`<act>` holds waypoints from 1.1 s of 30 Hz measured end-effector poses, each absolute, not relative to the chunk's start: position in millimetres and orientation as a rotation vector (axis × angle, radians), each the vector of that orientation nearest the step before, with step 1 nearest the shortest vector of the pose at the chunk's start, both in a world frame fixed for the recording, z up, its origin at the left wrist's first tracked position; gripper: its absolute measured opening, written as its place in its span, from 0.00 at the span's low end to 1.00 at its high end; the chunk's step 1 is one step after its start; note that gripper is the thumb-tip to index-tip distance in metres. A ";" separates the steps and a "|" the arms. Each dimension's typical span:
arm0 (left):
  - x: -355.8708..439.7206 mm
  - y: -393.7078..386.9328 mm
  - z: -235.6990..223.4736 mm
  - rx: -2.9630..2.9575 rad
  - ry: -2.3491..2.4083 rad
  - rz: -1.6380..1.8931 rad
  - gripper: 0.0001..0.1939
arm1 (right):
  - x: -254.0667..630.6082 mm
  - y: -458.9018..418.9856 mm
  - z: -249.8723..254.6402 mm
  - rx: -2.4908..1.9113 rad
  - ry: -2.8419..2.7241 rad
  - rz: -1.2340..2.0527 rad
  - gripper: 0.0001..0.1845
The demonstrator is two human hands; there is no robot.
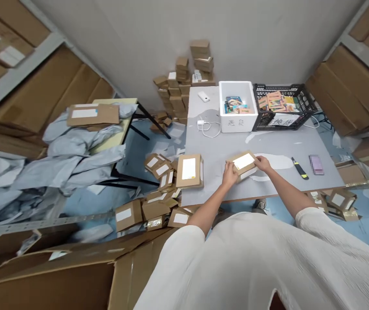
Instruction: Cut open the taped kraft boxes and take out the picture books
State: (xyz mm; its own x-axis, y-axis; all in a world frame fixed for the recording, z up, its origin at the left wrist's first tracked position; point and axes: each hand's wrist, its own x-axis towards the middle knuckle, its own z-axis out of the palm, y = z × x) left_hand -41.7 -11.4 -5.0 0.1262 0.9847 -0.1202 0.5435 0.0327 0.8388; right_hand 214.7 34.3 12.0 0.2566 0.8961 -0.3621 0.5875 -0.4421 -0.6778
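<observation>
The small, shallow brown cardboard box with a white label on its top face was over the near part of the grey counter, in front of the person's body. It lay slightly askew to the counter's edge; whether its underside touched the surface could not be told. The left hand was curled closed around its near left corner, with the fingers bent against the card. The right hand had its fingers drawn together in a narrow pinch on the right end. Neither hand was spread wide.

The box looked light enough for fingertips, and its card seemed thin but fairly stiff, likely firmest along the folded edges and at the corners. The broad top would probably have given a little under a thumb pressed into its middle, so the opposite ends, where the hands were, seemed the sound places to hold. The label, smooth and pale, might have been slicker than the bare card, and a grip on it could have rubbed or creased it. What was inside was hidden, so its weight and fragility could not be judged with certainty.

A second flat brown cardboard box with a white label lay at the counter's left edge, well apart from the left hand. To the right of the right hand lay a black utility knife with yellow-green ends, and beyond it a purple phone.
</observation>
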 end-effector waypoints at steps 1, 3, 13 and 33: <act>-27.5 -7.3 -4.2 1.626 1.509 0.698 0.36 | 230.4 32.2 12.4 -2.121 -1.320 1.030 0.23; 3.8 0.8 -2.7 1.654 1.482 0.699 0.36 | 263.8 28.7 12.2 -2.101 -1.270 1.025 0.22; 146.9 31.4 -11.1 1.687 1.466 0.654 0.35 | 406.4 23.5 -1.8 -2.089 -1.156 1.006 0.19; 173.2 76.2 -37.5 1.208 1.754 0.494 0.40 | 427.2 45.6 -19.8 -1.885 -0.913 1.407 0.45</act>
